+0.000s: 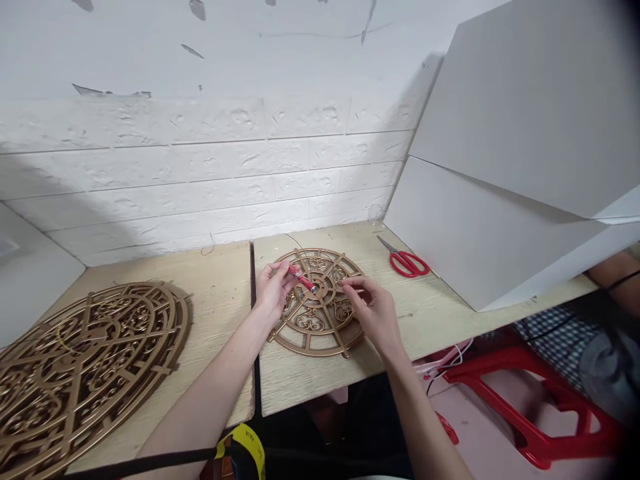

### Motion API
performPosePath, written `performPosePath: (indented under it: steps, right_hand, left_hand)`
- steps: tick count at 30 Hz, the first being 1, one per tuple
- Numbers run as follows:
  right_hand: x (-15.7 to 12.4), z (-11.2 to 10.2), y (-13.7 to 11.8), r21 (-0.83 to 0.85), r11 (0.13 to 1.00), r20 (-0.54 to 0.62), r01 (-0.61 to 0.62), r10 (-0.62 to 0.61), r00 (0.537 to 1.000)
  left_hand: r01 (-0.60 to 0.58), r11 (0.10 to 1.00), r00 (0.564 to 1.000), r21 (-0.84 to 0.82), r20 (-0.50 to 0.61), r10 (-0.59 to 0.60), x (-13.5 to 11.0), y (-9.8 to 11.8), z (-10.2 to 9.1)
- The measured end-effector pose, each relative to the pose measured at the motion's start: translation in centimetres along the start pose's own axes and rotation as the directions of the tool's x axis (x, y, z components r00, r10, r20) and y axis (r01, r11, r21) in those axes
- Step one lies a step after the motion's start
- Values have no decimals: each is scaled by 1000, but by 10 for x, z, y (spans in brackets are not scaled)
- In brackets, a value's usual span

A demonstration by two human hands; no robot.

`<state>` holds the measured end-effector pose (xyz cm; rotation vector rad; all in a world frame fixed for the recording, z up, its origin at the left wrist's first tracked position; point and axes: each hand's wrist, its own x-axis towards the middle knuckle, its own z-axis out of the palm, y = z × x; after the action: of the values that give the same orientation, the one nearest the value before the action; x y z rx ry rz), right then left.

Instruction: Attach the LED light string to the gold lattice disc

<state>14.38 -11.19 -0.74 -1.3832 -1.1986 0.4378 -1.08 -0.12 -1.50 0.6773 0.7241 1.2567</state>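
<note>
My left hand [273, 288] is closed on a slim red tube with a silver end [306, 283], tilted over the middle of a round gold-coloured openwork disc [309, 350]. The tube's exact kind I cannot make out. Over the disc's right side my right hand [371, 308] pinches thumb and forefinger together; whatever may be between them is too small to see. A thin dark wire [299, 244] rises from near the disc's centre toward the wall. Flat on the pale wooden table [430, 320], the disc is partly covered by both hands.
Red-handled scissors [407, 263] lie right of the disc. More gold openwork discs [173, 333] are stacked at left. A gap [256, 393] divides the tabletops. White panels [500, 200] stand at right, near a red stool [530, 413] and another person's arm [617, 283].
</note>
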Motion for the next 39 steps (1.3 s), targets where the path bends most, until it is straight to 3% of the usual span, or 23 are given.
performPosePath:
  steps: [3,8,11,14,16,18,22,25,27,29,31,33,36,39]
  right_hand:
    - [17,13,-8,408,910,-11,-79,91,996]
    - [37,16,-5,813,572,-6,-109,194,981]
    - [35,16,0,873,455,76,-174,226,971]
    - [29,17,0,871,441,129,-216,219,967]
    - [27,17,-1,886,431,81,-171,218,973]
    - [27,13,1,917,394,-40,-57,233,972]
    - [31,1,5,955,261,-226,142,326,918]
    - [33,-7,8,978,112,-205,176,366,908]
    - [33,-9,8,986,11,-158,165,348,924]
    - [33,-7,7,991,-37,-109,125,296,949]
    - [32,-3,6,998,-4,-55,57,233,971]
    - [29,4,4,992,121,18,-42,189,982]
    - [23,16,2,877,461,89,-137,124,988]
    - [15,27,0,613,789,96,-47,-15,995]
  left_hand:
    - [-18,1000,1000,-1,5,18,1,-1,0]
    - [-11,999,1000,-31,-5,11,3,-1,-2]
    - [-16,999,1000,-51,-27,15,3,0,-1]
    - [-17,997,999,-70,-47,14,3,2,0]
    - [-9,997,999,-72,-52,5,2,3,1]
    - [0,998,998,-65,-58,-4,2,5,1]
    - [-8,999,999,-44,-42,6,1,5,1]
    - [-14,999,1000,-36,-20,13,2,4,0]
    - [-13,999,1000,-35,-18,12,2,3,0]
    - [-13,999,1000,-37,-16,13,1,3,0]
    - [-12,999,1000,-39,-16,11,1,3,1]
    - [-8,999,999,-41,-32,7,1,4,1]
    - [-9,999,998,-52,-57,6,1,4,2]
    - [-11,998,998,-64,-63,7,2,2,2]
